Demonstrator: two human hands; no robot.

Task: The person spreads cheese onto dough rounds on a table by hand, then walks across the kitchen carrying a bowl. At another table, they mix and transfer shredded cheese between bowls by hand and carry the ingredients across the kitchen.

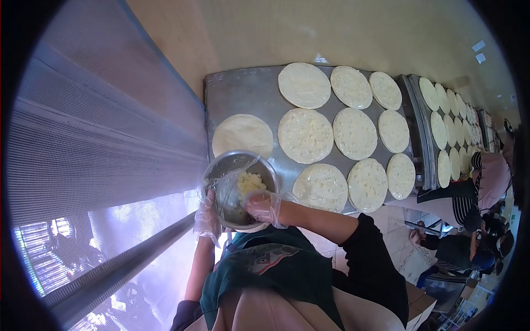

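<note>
a steel table [234, 91] carries rows of pale dough rounds [305, 135]. at the table's near edge, a metal bowl [269, 172] overlaps one round from this angle, its side held by a gloved left hand [207, 215]. the gloved right hand [263, 208] reaches inside, fingers curled, its grip impossible to tell, at a crumbly yellow clump [251, 182].

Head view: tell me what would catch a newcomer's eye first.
Probably the pale dough rounds in rows across the metal table. Then the steel bowl left of centre, its side held by the gloved left hand, while the gloved right hand is at the yellowish mass inside.
</note>
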